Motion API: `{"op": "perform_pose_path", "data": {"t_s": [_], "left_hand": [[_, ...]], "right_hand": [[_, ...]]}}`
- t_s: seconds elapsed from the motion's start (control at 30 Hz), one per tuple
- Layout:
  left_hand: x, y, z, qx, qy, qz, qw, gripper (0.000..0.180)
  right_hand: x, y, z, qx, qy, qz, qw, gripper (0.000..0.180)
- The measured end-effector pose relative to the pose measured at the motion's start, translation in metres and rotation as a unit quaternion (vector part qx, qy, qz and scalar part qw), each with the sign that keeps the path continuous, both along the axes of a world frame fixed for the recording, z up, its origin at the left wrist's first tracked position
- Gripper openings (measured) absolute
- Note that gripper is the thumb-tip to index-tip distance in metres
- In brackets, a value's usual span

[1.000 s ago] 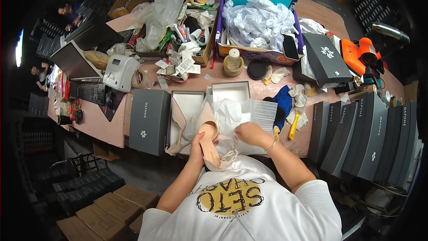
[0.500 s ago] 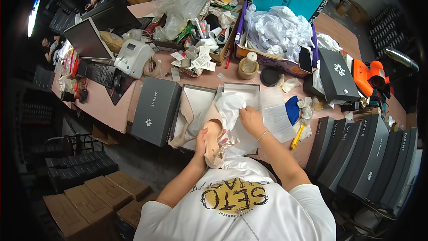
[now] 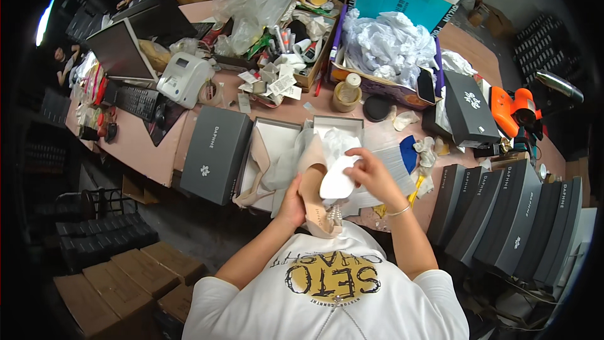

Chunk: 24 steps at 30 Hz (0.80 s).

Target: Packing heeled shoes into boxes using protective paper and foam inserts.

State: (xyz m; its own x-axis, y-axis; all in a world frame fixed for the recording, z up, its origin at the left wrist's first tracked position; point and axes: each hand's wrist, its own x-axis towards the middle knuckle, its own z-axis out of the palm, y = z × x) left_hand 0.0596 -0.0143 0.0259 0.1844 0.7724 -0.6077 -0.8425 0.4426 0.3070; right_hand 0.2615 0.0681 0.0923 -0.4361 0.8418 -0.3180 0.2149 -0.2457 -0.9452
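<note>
My left hand (image 3: 292,204) is wrapped round the side of a beige pointed shoe (image 3: 311,186), with its heel end toward me and a beaded strap (image 3: 334,213) at its right. Between the fingers of my right hand (image 3: 370,175) is a white flat piece with a rounded end (image 3: 338,179), held over the shoe's opening; it looks like an insole. Crumpled white tissue (image 3: 336,143) lies beyond it, in the open box (image 3: 340,123). The other beige shoe (image 3: 258,154) rests on its side to the left, on white paper.
A dark grey shoebox (image 3: 214,154) stands left of the open box. Several similar boxes (image 3: 513,214) line the right side. Farther back are a bottle (image 3: 346,91), a black round lid (image 3: 377,107), a carton of crumpled paper (image 3: 393,44), a label printer (image 3: 185,80) and a yellow cutter (image 3: 415,190).
My right hand has drawn back from the crumpled tissue toward me and now shows the white flat piece over the shoe. The held shoe has shifted slightly right.
</note>
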Motion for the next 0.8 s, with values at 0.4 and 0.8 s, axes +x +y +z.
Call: {"op": "perform_pose_path", "data": {"t_s": [0.4,0.8], "left_hand": [[-0.011,-0.023,0.005,0.062,0.003,-0.052,0.997,0.061],[-0.002,-0.023,0.01,0.078,0.034,-0.076,0.993,0.069]], "right_hand": [[-0.074,-0.043,-0.025,0.363,-0.3,0.101,0.876,0.031],[-0.044,-0.039,-0.02,0.383,-0.27,0.222,0.855,0.062]]}}
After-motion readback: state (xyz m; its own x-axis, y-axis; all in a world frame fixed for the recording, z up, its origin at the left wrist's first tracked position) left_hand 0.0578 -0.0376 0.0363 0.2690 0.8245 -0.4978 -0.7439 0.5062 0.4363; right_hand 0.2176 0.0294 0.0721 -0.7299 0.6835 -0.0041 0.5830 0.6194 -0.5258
